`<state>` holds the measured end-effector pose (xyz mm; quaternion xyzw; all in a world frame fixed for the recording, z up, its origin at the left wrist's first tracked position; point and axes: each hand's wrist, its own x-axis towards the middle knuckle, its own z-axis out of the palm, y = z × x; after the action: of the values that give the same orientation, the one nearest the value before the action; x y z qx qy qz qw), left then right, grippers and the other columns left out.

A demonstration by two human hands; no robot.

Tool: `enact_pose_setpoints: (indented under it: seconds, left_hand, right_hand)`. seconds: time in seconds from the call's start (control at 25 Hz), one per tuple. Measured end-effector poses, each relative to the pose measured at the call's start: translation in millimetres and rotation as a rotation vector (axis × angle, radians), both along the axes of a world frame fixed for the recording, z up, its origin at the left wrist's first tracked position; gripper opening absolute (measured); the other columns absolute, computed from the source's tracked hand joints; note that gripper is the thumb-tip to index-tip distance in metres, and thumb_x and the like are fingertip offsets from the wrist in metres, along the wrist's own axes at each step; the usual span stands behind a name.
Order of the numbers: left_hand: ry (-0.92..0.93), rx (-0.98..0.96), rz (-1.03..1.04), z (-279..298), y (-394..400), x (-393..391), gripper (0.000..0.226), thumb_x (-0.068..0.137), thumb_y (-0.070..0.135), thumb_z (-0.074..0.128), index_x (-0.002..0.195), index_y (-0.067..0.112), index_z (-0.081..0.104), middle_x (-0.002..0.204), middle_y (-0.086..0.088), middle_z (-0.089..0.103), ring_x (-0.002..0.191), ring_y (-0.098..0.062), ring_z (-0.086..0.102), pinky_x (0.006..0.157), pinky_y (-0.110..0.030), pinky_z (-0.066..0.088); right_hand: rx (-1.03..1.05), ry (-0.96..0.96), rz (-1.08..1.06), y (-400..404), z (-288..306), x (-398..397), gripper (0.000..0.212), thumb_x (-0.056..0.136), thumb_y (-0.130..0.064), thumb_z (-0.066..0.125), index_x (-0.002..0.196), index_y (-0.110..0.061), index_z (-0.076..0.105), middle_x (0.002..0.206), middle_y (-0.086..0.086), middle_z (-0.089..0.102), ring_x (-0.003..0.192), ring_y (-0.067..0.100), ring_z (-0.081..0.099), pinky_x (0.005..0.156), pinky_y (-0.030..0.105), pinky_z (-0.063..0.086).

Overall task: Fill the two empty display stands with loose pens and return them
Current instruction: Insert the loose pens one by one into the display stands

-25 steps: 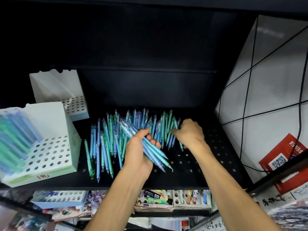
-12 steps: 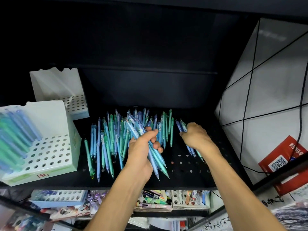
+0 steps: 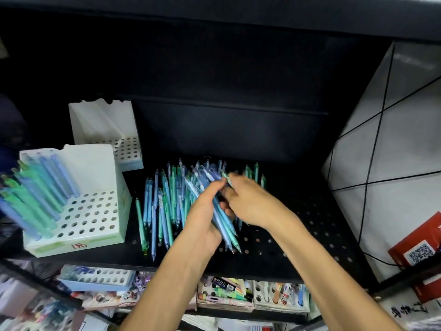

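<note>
Left hand (image 3: 204, 219) is wrapped around a bundle of pens (image 3: 223, 219), tips pointing down toward the shelf (image 3: 274, 256) edge. Right hand (image 3: 250, 201) sits right against it, pinching more pens into the bunch. Behind them, the loose pens (image 3: 164, 199) lie spread out. Left side: a part-filled stand (image 3: 90, 213), then an empty stand (image 3: 114, 134) further back.

Left hand (image 3: 205, 218) curled in a grip, right hand (image 3: 250, 199) touching it, both forearms reaching forward.
</note>
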<state>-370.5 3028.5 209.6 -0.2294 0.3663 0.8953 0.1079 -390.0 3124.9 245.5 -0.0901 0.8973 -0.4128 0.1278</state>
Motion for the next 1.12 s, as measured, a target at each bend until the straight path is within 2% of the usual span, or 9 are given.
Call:
enact_pose_setpoints:
  seconds: [0.12, 0.28, 0.32, 0.4, 0.56, 0.68, 0.76, 0.96, 1.12]
  left_hand:
    - [0.057, -0.006, 0.094, -5, -22, 7, 0.034, 0.072, 0.026, 0.077, 0.099, 0.006, 0.071, 0.068, -0.004, 0.063, 0.056, -0.012, 0.057, 0.056, -0.027, 0.052]
    - [0.039, 0.007, 0.292, -2, -57, 14, 0.030, 0.086, 0.020, 0.070, 0.109, 0.002, 0.070, 0.096, -0.017, 0.073, 0.091, -0.028, 0.071, 0.086, -0.044, 0.059]
    - [0.057, 0.006, 0.337, 1, -69, 17, 0.024, 0.088, 0.018, 0.068, 0.105, 0.001, 0.071, 0.092, -0.017, 0.072, 0.084, -0.026, 0.071, 0.084, -0.042, 0.059]
    - [0.117, -0.028, 0.408, 7, -95, 27, 0.016, 0.089, 0.016, 0.066, 0.096, 0.002, 0.069, 0.078, -0.010, 0.069, 0.061, -0.016, 0.064, 0.060, -0.029, 0.058]
    - [0.150, -0.181, 0.555, 21, -147, 49, 0.027, 0.092, 0.013, 0.065, 0.111, -0.006, 0.066, 0.100, -0.015, 0.075, 0.050, -0.011, 0.050, 0.046, -0.021, 0.046]
    - [0.174, -0.325, 0.637, 25, -184, 68, 0.030, 0.092, 0.014, 0.066, 0.112, -0.008, 0.063, 0.093, -0.017, 0.076, 0.051, -0.014, 0.047, 0.051, -0.024, 0.048]
    - [0.200, -0.392, 0.681, 22, -203, 82, 0.041, 0.091, 0.015, 0.068, 0.118, -0.013, 0.057, 0.090, -0.017, 0.076, 0.051, -0.015, 0.050, 0.051, -0.026, 0.047]
    - [0.223, -0.379, 0.710, 8, -240, 104, 0.061, 0.082, 0.022, 0.070, 0.127, -0.014, 0.049, 0.091, -0.019, 0.075, 0.054, -0.016, 0.050, 0.052, -0.027, 0.046]
    - [0.236, -0.358, 0.696, 0, -254, 108, 0.040, 0.087, 0.014, 0.067, 0.115, -0.014, 0.058, 0.085, -0.019, 0.074, 0.048, -0.016, 0.046, 0.046, -0.025, 0.043]
  right_hand:
    - [0.040, 0.046, 0.101, -22, -1, 0, 0.017, 0.101, -0.018, 0.043, 0.086, -0.022, 0.050, 0.078, -0.001, 0.066, 0.067, 0.011, 0.065, 0.063, 0.032, 0.053]
    - [0.071, 0.140, 0.238, -62, 4, 3, 0.017, 0.100, -0.018, 0.046, 0.086, -0.020, 0.057, 0.089, 0.003, 0.063, 0.080, 0.019, 0.066, 0.071, 0.039, 0.056]
    - [0.030, 0.135, 0.278, -73, 7, 5, 0.019, 0.100, -0.017, 0.045, 0.087, -0.018, 0.059, 0.089, 0.003, 0.063, 0.080, 0.016, 0.066, 0.073, 0.036, 0.054]
    - [-0.130, 0.111, 0.283, -93, 15, 7, 0.025, 0.099, -0.012, 0.043, 0.082, -0.014, 0.061, 0.076, -0.006, 0.064, 0.067, 0.004, 0.059, 0.068, 0.025, 0.047]
    - [-0.323, 0.234, 0.165, -125, 24, 2, 0.023, 0.100, -0.013, 0.047, 0.091, -0.028, 0.064, 0.059, -0.014, 0.057, 0.050, 0.000, 0.048, 0.053, 0.015, 0.036]
    - [-0.657, 0.232, 0.105, -154, 33, 6, 0.019, 0.105, -0.018, 0.045, 0.103, -0.029, 0.060, 0.084, -0.006, 0.073, 0.077, -0.005, 0.064, 0.075, 0.014, 0.049]
    - [-0.736, 0.373, 0.090, -174, 37, 8, 0.012, 0.106, -0.025, 0.043, 0.104, -0.024, 0.055, 0.094, -0.006, 0.075, 0.093, -0.006, 0.064, 0.082, 0.007, 0.043]
    - [-0.813, 0.395, 0.022, -236, 12, 8, 0.002, 0.096, -0.020, 0.064, 0.096, -0.018, 0.065, 0.088, -0.007, 0.068, 0.075, 0.007, 0.066, 0.070, 0.036, 0.061]
    - [-0.633, 0.478, -0.017, -262, -12, -1, 0.005, 0.093, -0.024, 0.069, 0.091, -0.021, 0.066, 0.078, -0.009, 0.068, 0.074, 0.010, 0.068, 0.072, 0.044, 0.060]
